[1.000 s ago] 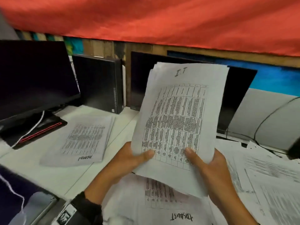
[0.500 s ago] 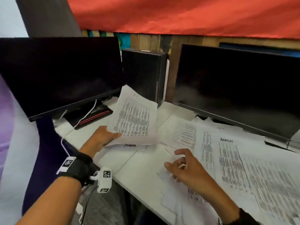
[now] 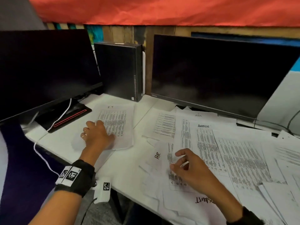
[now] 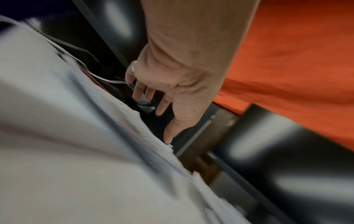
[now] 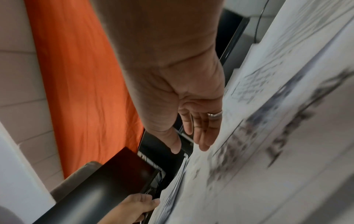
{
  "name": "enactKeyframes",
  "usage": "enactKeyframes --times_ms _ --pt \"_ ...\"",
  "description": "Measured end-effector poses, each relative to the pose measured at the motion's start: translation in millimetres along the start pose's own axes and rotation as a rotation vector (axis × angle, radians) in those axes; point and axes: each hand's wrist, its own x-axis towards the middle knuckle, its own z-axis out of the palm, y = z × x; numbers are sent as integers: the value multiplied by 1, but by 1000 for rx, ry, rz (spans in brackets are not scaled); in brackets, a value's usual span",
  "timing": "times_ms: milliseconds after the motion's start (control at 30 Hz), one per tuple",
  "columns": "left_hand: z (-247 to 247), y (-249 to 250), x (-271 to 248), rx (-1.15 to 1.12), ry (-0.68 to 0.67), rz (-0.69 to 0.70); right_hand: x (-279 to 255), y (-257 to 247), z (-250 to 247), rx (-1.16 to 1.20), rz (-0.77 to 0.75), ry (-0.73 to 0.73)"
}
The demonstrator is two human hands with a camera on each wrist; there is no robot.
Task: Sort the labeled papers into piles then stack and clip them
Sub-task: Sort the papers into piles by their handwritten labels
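1. Your left hand (image 3: 95, 133) lies palm down on the IT pile (image 3: 116, 124), at its near left corner, with the fingers (image 4: 139, 89) straight and spread; they press the top sheet and grip nothing.
2. The IT pile rests flat on the white bench (image 3: 65, 143), in front of the small black computer case (image 3: 120, 70) and just right of the left monitor (image 3: 45, 69) and its stand.
3. Your right hand (image 3: 193, 169) hovers over the HR sheet (image 3: 160, 158), its fingers (image 5: 201, 130) loosely bent and narrow, holding nothing.
4. The Admin sheet (image 3: 204, 135) lies beyond your right hand, overlapping other printed sheets.
5. More loose papers (image 3: 253, 161) are fanned across the bench to the right, below the right monitor (image 3: 219, 73).
6. A sheet with an upside-down label lies near your right forearm; the word is partly hidden, so you cannot read it.
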Motion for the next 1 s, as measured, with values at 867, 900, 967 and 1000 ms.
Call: enactKeyframes --times_ms 867,900,967,1000 --pt "115 378 -291 117 -842 964 -220 248 -247 -422 797 783" --pt "121 383 -300 122 -849 968 -222 243 -250 -409 797 784" --pt "132 388 -310 129 -846 960 -226 242 -257 -373 790 778" --pt "139 389 -311 127 -844 945 -228 243 -261 -336 781 774"
